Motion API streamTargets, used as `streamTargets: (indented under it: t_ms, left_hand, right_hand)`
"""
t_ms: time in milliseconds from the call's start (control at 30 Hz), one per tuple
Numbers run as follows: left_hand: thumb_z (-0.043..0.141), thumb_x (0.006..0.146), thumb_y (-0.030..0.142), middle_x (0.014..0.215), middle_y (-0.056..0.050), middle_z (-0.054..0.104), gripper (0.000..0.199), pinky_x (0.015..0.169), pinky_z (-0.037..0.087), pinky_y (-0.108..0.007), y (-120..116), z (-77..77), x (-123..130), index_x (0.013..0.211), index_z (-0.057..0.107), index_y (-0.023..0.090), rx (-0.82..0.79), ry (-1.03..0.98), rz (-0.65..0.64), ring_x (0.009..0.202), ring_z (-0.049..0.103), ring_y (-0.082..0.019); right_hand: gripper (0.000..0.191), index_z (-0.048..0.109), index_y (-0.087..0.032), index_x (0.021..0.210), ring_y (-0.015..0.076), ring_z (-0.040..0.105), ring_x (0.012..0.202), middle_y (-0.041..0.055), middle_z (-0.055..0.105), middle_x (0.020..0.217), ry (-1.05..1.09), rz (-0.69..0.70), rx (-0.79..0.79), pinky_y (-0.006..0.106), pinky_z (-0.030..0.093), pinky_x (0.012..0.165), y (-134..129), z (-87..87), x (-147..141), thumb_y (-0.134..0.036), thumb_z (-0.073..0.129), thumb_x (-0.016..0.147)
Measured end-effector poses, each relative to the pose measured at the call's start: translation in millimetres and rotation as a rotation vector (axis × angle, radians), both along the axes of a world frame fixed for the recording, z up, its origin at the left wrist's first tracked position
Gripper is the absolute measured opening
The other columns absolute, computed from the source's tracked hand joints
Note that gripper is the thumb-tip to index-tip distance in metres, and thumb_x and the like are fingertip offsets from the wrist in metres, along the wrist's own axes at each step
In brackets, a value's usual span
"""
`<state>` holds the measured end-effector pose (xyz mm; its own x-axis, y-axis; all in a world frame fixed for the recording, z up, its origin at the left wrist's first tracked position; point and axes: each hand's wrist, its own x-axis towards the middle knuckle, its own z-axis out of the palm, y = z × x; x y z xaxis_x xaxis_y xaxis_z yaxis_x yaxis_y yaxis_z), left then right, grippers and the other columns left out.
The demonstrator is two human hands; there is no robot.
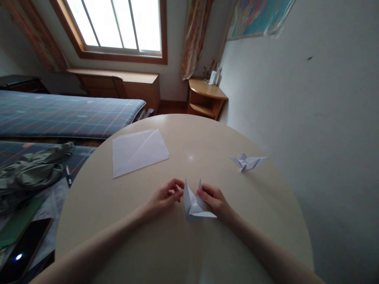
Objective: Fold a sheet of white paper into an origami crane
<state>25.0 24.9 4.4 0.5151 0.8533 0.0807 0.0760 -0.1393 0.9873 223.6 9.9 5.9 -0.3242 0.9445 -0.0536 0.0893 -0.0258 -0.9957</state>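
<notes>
A folded white paper piece (194,207) with two upright points and a flap lying toward the front stands near the middle of the round table (189,252). My right hand (213,198) pinches its right point between thumb and fingers. Just left of the piece is my left hand (168,194), fingers loosely bent and thumb apart from the index finger. Its fingertips are close to the left point; whether they touch it I cannot tell. Farther right on the table rests a finished-looking folded paper bird (248,161) with spread wings.
Several white paper sheets (139,152) lie at the table's left back, the top one creased. Beyond the left edge are a plaid mattress (68,114), crumpled clothing (38,165), a pen (68,175) and a phone (26,248). A white wall (331,130) runs along the right.
</notes>
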Motion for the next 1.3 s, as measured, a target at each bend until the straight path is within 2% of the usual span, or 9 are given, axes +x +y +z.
streamTargets:
  t_ms: [133,433,667,833,1000,1167,1233,1300]
  left_hand:
    - [0.05,0.083,0.048,0.07,0.001,0.052,0.034,0.059,0.041,-0.022,-3,1.9,-2,0.09,0.053,0.015,-0.026,0.003,-0.014,0.063,0.054,-0.011]
    - [0.051,0.084,0.045,0.068,0.001,0.053,0.031,0.056,0.04,-0.021,-4,4.4,-3,0.09,0.055,0.015,0.007,0.03,-0.018,0.062,0.054,-0.011]
    - [0.053,0.083,0.042,0.075,-0.001,0.057,0.028,0.056,0.041,-0.021,-3,1.8,-4,0.089,0.056,0.015,0.038,-0.006,-0.015,0.063,0.055,-0.011]
    - [0.054,0.083,0.035,0.077,-0.002,0.059,0.022,0.055,0.042,-0.02,-5,6.6,-3,0.091,0.055,0.015,0.081,-0.026,-0.024,0.065,0.055,-0.011]
    - [0.059,0.08,0.024,0.1,-0.007,0.056,0.031,0.052,0.042,-0.018,-8,7.7,0,0.108,0.047,0.018,0.212,-0.054,0.063,0.066,0.054,-0.008]
    - [0.059,0.08,0.016,0.094,-0.006,0.054,0.017,0.048,0.044,-0.015,-9,-0.3,2,0.095,0.052,0.017,0.464,-0.042,0.053,0.064,0.055,-0.007]
    - [0.059,0.08,0.014,0.095,-0.006,0.055,0.019,0.048,0.045,-0.014,-10,-0.1,2,0.096,0.049,0.017,0.531,-0.05,0.06,0.065,0.056,-0.007]
    - [0.058,0.08,0.012,0.103,-0.009,0.055,0.026,0.051,0.048,-0.016,-11,2.9,2,0.102,0.047,0.018,0.606,-0.033,0.064,0.075,0.058,-0.01]
  right_hand:
    - [0.044,0.042,-0.018,0.058,0.0083,0.031,0.049,-0.0051,0.032,0.054,-0.029,0.051,0.01,0.024,0.021,0.045,2,0.2,1,-0.056,0.053,0.076]
    - [0.044,0.039,-0.019,0.058,0.0077,0.029,0.047,-0.0056,0.031,0.053,-0.015,0.06,-0.027,0.024,0.018,0.043,2,-2.3,2,-0.057,0.053,0.075]
    - [0.043,0.039,-0.019,0.058,0.0076,0.029,0.048,-0.0059,0.03,0.054,-0.029,0.066,-0.032,0.024,0.018,0.043,2,0.9,2,-0.055,0.054,0.076]
    - [0.044,0.039,-0.018,0.057,0.0073,0.028,0.047,-0.0062,0.029,0.053,-0.051,0.081,0.009,0.023,0.019,0.043,2,0.6,2,-0.056,0.053,0.076]
    - [0.041,0.046,-0.017,0.058,0.0074,0.032,0.047,-0.0055,0.036,0.052,-0.036,0.097,0.031,0.023,0.022,0.044,0,5.6,2,-0.053,0.055,0.076]
    - [0.032,0.06,-0.015,0.066,0.0111,0.049,0.055,0.0,0.057,0.059,-0.022,0.179,0.008,0.023,0.035,0.052,-2,9.6,0,-0.047,0.063,0.073]
    - [0.031,0.061,-0.015,0.065,0.0111,0.049,0.054,0.0008,0.06,0.059,-0.036,0.178,-0.011,0.024,0.035,0.052,-3,9.5,-2,-0.045,0.067,0.07]
    - [0.031,0.062,-0.015,0.064,0.0107,0.048,0.052,0.0009,0.06,0.058,-0.058,0.178,-0.015,0.023,0.035,0.051,-4,9.0,-3,-0.044,0.067,0.069]
